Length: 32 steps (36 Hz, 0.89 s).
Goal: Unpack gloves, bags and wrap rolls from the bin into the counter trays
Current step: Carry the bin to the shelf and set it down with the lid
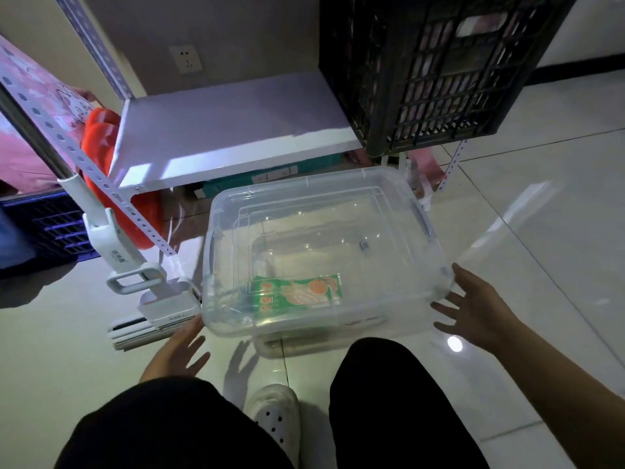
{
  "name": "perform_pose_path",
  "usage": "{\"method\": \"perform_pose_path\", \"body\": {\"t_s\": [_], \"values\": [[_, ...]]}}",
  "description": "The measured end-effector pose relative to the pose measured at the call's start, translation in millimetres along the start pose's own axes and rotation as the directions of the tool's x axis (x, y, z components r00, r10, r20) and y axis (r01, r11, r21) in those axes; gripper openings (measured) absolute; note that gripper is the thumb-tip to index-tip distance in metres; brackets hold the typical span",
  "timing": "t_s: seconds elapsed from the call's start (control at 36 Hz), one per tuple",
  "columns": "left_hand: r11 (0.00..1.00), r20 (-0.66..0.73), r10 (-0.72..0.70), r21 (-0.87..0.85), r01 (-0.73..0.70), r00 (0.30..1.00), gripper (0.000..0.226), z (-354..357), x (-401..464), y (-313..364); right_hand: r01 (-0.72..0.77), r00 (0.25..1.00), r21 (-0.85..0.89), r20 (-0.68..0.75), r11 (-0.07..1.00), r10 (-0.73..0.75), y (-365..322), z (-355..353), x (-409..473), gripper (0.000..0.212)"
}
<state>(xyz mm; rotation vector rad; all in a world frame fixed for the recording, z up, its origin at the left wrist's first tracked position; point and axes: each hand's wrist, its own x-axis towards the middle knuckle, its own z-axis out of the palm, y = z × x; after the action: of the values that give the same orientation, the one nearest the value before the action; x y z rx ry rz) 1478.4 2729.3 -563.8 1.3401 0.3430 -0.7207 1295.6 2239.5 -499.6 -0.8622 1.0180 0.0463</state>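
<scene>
Black-trousered knees (389, 401) fill the bottom of the view, a white perforated clog (277, 418) between them on the glossy pale tiled floor (558, 231). Person is crouched.

Just past the knees: clear rectangular plastic bin (389, 204) sitting on the floor, no lid on it. One item inside, a flat green packet with orange-and-white print (297, 291), lying on the bin bottom against the near wall, left of centre. Rest of the bin interior looks bare.

Left hand (179, 350) is spread, fingers apart, holding nothing, just beside the bin's near-left corner; contact unclear. Right hand (473, 306) also spread and holding nothing, at the bin's near-right corner, fingertips touching or almost touching the wall.

Behind the bin: white metal shelf board (220, 130) on perforated uprights, low to the floor. Black slatted plastic crate (422, 69) sits on its right end, overhanging. Contents too dark to tell.

Left of the bin: white flat-mop with handle and base unit (135, 265) leaning by the shelf upright, red-orange fabric (101, 140) behind it, dark blue slatted crate (50, 225) at far left.
</scene>
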Motion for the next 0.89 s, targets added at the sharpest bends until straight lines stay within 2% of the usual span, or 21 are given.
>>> {"method": "perform_pose_path", "body": {"t_s": [0.03,0.11,0.14,0.22,0.36,0.56,0.67,0.75,0.89], "values": [[0.999,0.019,0.018,-0.031,-0.018,1.0,0.035,8.3,0.7,2.5,-0.008,1.0,0.015,-0.002,1.0,0.008,0.0,2.1,0.5,0.045],[0.998,0.062,0.046,-0.044,-0.043,0.997,0.07,31.2,3.7,12.6,0.005,1.0,0.01,-0.027,1.0,-0.004,-2.5,9.8,2.7,0.037],[0.998,0.071,0.047,-0.041,-0.044,0.996,0.072,36.3,5.2,15.7,0.019,0.999,0.001,-0.037,1.0,-0.019,-3.8,12.2,3.4,0.035],[1.0,0.099,0.011,-0.018,-0.01,0.995,0.062,41.9,11.2,21.7,0.039,0.998,-0.016,-0.048,0.999,-0.04,-7.1,16.6,1.6,0.029],[0.999,0.111,-0.039,-0.021,0.042,0.993,0.065,39.2,17.1,32.1,0.081,0.996,-0.045,-0.043,0.996,-0.083,-7.4,19.4,-5.6,0.03],[0.994,0.075,-0.087,-0.063,0.091,0.993,0.082,32.7,15.3,68.5,0.106,0.994,-0.069,-0.017,0.992,-0.107,-38.4,35.7,-21.2,0.035],[0.996,0.062,-0.049,-0.074,0.054,0.997,0.074,42.5,-2.5,88.5,0.082,0.997,-0.041,0.0,0.996,-0.082,-59.1,46.8,-31.3,0.047],[0.995,0.022,-0.014,-0.096,0.016,1.0,0.073,53.1,-19.5,100.4,0.097,0.995,-0.032,0.012,0.995,-0.097,-72.5,50.8,-39.7,0.048],[0.994,0.055,0.042,-0.106,-0.036,0.998,0.071,55.7,-46.8,129.1,0.075,0.996,-0.044,0.048,0.996,-0.072,-90.6,49.3,-53.2,0.048]]}}
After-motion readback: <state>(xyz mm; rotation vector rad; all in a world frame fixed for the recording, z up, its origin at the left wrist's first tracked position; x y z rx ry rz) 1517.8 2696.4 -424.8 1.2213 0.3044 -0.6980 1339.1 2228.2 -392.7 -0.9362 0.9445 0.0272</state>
